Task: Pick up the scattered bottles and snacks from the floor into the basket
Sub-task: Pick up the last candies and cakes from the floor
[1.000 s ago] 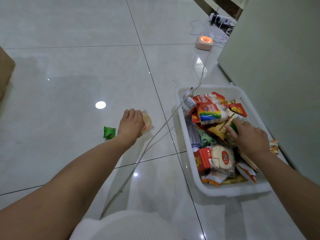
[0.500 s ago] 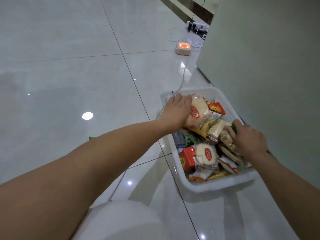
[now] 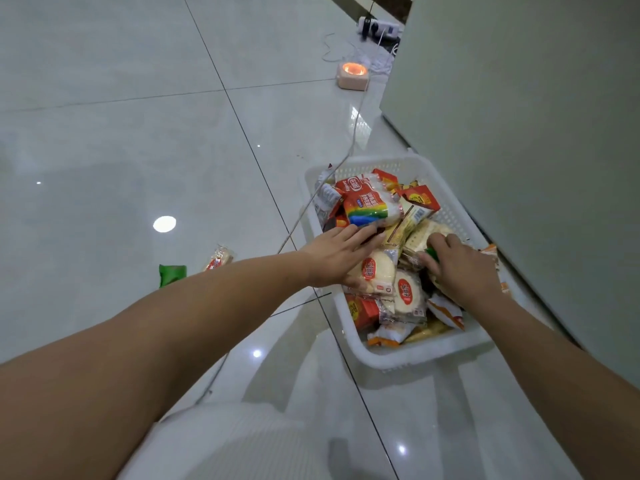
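Note:
A white basket point(image 3: 419, 355) stands on the tiled floor by the wall, heaped with snack packets. My left hand point(image 3: 341, 254) lies with straight fingers over the heap, resting on a round cake packet point(image 3: 375, 273) just inside the left rim. My right hand point(image 3: 457, 265) is deeper in the basket, its fingers curled round a small green item point(image 3: 432, 252) that is mostly hidden. A rainbow-printed packet point(image 3: 369, 206) lies at the far end. On the floor to the left lie a green packet point(image 3: 172, 273) and another round cake packet point(image 3: 219, 259).
A white cable point(image 3: 353, 133) runs across the floor and past the basket's far left corner to a pink device with an orange glow point(image 3: 352, 75). A power strip point(image 3: 377, 27) sits further back. A grey wall panel point(image 3: 519, 133) borders the basket's right side.
My left hand carried a round cake packet from the floor to the basket and now lies flat on it. The right hand stayed in the basket on the green item.

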`<move>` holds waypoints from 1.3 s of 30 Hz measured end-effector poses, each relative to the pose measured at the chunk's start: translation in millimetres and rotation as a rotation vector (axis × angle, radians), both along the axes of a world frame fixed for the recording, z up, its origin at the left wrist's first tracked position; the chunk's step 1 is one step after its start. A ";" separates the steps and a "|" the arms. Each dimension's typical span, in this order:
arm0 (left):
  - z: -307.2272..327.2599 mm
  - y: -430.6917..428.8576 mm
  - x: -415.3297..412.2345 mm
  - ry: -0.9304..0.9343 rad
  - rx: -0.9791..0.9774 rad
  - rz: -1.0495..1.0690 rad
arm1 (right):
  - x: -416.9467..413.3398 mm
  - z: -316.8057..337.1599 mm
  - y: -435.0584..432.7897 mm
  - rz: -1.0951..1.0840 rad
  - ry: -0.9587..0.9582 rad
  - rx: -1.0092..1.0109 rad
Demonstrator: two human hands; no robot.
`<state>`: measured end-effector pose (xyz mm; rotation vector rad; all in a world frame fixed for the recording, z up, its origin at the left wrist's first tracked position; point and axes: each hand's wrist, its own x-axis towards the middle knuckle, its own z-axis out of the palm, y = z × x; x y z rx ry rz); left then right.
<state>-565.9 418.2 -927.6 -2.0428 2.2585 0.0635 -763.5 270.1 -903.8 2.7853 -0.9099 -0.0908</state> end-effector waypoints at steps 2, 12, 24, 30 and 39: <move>3.3 5.3 5.8 -0.017 -0.046 -0.015 | 5.0 -2.5 1.2 0.005 0.005 0.010; 5.4 43.6 48.9 -0.071 -0.099 0.246 | 18.2 1.2 3.3 -0.070 0.053 -0.024; -11.4 147.5 119.9 -0.117 -0.160 0.901 | 144.2 45.9 34.0 0.335 -0.190 -0.214; -32.8 208.1 133.7 -0.122 -0.034 0.977 | 225.5 10.6 113.2 0.606 -0.178 -0.125; -93.0 239.8 146.5 0.061 0.177 0.990 | 267.3 -91.7 169.9 0.715 0.043 0.071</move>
